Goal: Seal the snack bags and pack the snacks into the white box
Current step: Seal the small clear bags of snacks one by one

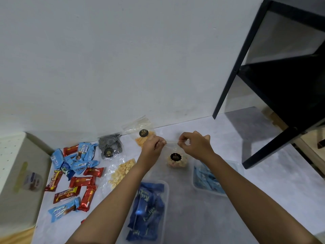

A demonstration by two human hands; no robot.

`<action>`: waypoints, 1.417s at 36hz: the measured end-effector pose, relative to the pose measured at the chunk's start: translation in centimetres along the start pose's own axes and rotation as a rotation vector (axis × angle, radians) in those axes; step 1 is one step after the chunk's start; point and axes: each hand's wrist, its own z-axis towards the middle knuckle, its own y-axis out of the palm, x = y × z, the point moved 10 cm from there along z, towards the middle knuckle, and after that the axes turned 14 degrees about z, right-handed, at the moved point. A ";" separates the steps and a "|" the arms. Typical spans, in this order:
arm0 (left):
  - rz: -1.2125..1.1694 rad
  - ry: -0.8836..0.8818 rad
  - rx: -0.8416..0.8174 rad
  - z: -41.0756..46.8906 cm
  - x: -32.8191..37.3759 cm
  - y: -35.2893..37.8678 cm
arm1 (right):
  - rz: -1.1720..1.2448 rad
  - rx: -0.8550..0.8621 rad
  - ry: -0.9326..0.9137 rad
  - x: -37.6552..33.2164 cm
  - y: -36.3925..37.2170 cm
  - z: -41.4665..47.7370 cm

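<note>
Dark-blue packets (146,208) fill a clear tub (166,191) at the table's (202,222) near edge, between two bare forearms. Right of it, a second tub (194,186) holds light-blue packets (207,180).

Past both tubs, mid-table, is the bag (176,162). It is clear, with pale biscuits in its bottom and a black sticker on its front. Left grip (153,143) and right grip (195,143) are each clamped on the bag's top strip, thumb and fingers pinching it at either end. The strip runs taut between them; whether it is sealed I cannot tell.

Just behind the left grip, at the far edge by the wall, lies an orange-cracker bag (140,138). Left of that lie a bag of grey spiral biscuits (110,145) and, nearer, a bag of yellow cubes (123,171). Red and light-blue bars (79,175) are strewn over the left end. A blurred pale box (21,199) sits off the left edge. A black shelf frame (281,85) stands at the far right corner.
</note>
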 end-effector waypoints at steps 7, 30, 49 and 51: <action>0.032 -0.016 -0.033 0.0 0.3 0.2 | -0.076 -0.053 -0.049 -1.4 0.9 0.5; -0.054 -0.046 -0.114 -0.6 0.0 -0.3 | -0.143 -0.030 -0.087 -2.4 1.9 0.6; 0.027 0.042 -0.157 -1.3 1.1 0.3 | -0.115 0.030 -0.117 -3.2 2.3 -0.2; 0.019 0.016 -0.170 -1.3 0.8 0.3 | -0.111 0.022 -0.105 -2.9 2.2 -0.2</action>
